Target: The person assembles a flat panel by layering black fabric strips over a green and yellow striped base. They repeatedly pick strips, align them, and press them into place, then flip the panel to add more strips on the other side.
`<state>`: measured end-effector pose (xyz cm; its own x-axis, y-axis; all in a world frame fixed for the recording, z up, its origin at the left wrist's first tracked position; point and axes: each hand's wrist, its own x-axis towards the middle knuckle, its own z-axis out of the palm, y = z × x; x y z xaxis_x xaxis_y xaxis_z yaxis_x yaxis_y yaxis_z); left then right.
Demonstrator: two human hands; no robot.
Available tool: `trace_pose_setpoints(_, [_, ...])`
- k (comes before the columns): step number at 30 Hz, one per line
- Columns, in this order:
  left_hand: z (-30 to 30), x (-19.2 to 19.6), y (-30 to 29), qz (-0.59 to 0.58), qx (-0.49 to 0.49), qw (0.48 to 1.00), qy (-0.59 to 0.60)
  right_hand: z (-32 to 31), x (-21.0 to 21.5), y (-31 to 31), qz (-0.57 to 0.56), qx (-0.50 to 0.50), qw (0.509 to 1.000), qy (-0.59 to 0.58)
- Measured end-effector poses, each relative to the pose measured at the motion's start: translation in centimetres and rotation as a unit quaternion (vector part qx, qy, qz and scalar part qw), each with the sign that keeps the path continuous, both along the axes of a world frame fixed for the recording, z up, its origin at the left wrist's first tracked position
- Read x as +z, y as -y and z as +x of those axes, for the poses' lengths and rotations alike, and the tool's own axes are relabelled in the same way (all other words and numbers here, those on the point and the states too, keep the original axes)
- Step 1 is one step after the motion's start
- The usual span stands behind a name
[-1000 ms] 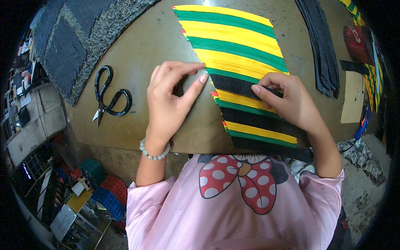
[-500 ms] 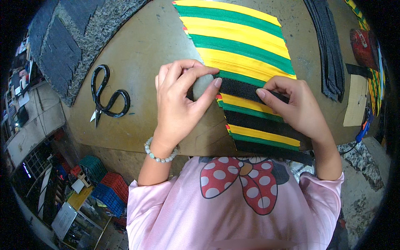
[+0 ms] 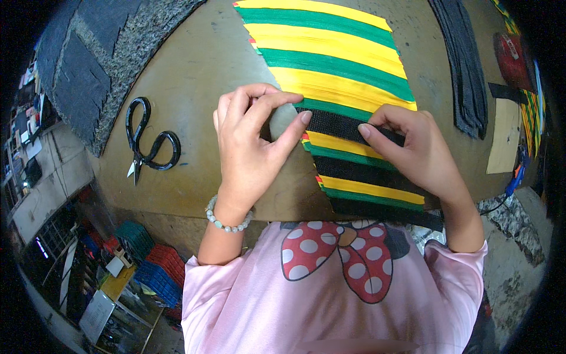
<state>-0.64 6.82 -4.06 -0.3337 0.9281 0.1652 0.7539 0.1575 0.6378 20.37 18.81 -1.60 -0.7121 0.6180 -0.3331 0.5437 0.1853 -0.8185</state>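
Note:
Green and yellow ribbon strips lie side by side in a slanted stack in front of me, small red bits showing at their left ends. Across the near part runs a black woven webbing strip. My left hand pinches its left end between thumb and fingers. Toward the strip's right end, my right hand grips it with thumb and bent fingers. A smooth grey stone-like piece sits partly hidden under my left hand. Closer to me, another black strip lies between yellow and green ones.
Black-handled scissors lie on the table at left. Dark grey cut pieces rest at the far left, with a bundle of dark straps at the back right. Beyond it are a red item and a tan card.
The whole view has shifted slightly. Both hands keep their hold on the black webbing strip, and little else differs.

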Motion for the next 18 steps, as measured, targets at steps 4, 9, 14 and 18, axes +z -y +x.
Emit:
trace_pose_setpoints(4, [0.2, 0.1, 0.0, 0.007, -0.010, 1.000, -0.007, -0.1, -0.1, 0.2, 0.013, -0.010, 1.000, -0.011])
trace_pose_setpoints(9, [0.4, 0.3, 0.2, 0.010, -0.063, 0.997, -0.042, 0.0, -0.5, 0.6, 0.071, -0.015, 0.997, -0.013])
trace_pose_setpoints(14, [0.2, 0.2, 0.3, 0.007, -0.093, 0.995, -0.045, 0.1, -1.0, 0.7, 0.102, -0.013, 0.994, -0.026])
trace_pose_setpoints(18, [0.3, 0.1, 0.4, 0.002, -0.096, 0.994, -0.055, 0.2, -1.3, 0.7, 0.109, -0.011, 0.993, -0.035])
